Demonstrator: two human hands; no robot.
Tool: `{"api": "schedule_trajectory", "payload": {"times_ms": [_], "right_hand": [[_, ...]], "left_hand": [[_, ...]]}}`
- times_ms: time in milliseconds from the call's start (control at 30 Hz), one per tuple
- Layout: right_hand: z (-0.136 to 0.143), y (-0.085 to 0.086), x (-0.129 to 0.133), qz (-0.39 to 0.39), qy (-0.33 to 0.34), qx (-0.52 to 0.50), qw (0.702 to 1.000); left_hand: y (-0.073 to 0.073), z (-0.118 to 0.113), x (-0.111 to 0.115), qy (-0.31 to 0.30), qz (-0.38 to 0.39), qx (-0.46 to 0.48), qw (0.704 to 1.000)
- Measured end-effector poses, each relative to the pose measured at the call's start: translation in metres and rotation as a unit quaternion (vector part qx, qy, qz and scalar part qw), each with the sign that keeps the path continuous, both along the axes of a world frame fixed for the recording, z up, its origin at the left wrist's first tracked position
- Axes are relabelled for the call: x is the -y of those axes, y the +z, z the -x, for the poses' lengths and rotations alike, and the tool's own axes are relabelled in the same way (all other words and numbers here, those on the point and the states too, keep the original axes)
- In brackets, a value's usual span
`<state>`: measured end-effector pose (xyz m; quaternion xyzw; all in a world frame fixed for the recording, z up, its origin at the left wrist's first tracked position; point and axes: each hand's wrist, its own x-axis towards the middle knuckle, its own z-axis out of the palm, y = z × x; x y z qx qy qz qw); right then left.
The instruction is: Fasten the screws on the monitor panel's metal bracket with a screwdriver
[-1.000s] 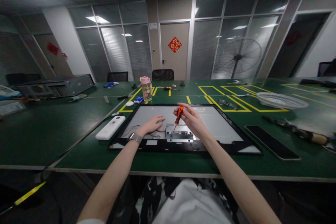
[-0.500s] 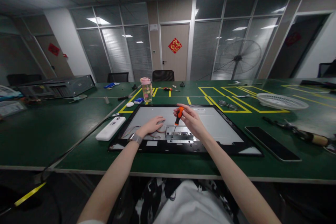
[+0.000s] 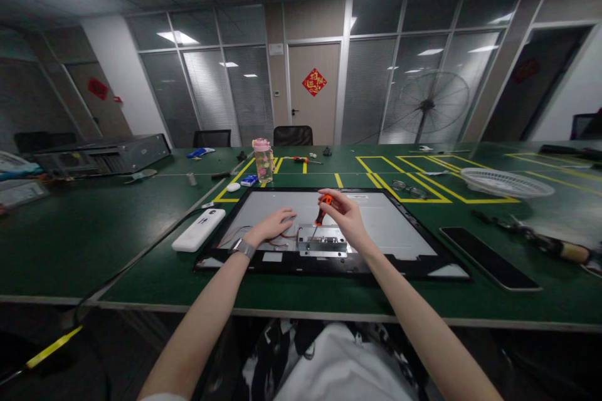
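Observation:
A flat display panel (image 3: pixel 395 225) with a black frame and pale grey back lies on the green table. Near its front edge a silver metal bracket (image 3: pixel 324 239) is fixed or resting; I cannot tell which. My right hand (image 3: pixel 347 216) grips an orange and black screwdriver (image 3: pixel 321 218), held tilted with its shaft reaching down to the left side of the bracket. My left hand (image 3: pixel 273 227) lies flat on the panel left of the bracket, fingers stretched out, a watch on its wrist. Thin wires (image 3: pixel 277 243) run beneath and beside that hand.
A white power bank (image 3: pixel 199 230) sits left of the panel, a black phone (image 3: pixel 489 258) right of it. Behind stand a pink-lidded bottle (image 3: pixel 263 161) and another screwdriver (image 3: pixel 307 160). Glasses (image 3: pixel 409 189), a white basket (image 3: pixel 505 183) and a computer case (image 3: pixel 103 155) are farther out.
The screwdriver's handle has tipped a little to the right as my right hand shifted and its fingers turned. My left hand stays in place.

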<state>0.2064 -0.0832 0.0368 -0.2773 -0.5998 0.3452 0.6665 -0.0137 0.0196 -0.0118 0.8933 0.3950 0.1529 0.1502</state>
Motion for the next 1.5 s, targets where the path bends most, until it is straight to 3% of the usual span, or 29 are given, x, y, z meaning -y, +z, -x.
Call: {"api": "schedule_trajectory", "payload": {"times_ms": [333, 567, 1133, 1367, 1500], "right_hand": [[-0.0014, 0.0045, 0.0050, 0.018, 0.137, -0.008, 0.990], [-0.0022, 0.0022, 0.0025, 0.013, 0.060, 0.025, 0.998], [-0.0054, 0.0036, 0.0021, -0.016, 0.089, 0.063, 0.994], [-0.0027, 0.0000, 0.0007, -0.041, 0.001, 0.062, 0.997], [-0.0032, 0.0019, 0.0022, -0.033, 0.015, 0.062, 0.997]], "left_hand": [[-0.0049, 0.0016, -0.0043, -0.004, -0.004, 0.006, 1.000], [-0.0016, 0.0006, -0.0014, 0.001, -0.005, -0.011, 1.000], [0.0002, -0.0005, 0.0007, -0.004, -0.009, -0.017, 1.000], [0.0037, -0.0007, 0.0033, 0.007, 0.002, -0.019, 1.000], [0.0034, -0.0008, 0.0033, 0.006, 0.000, -0.017, 1.000]]}}
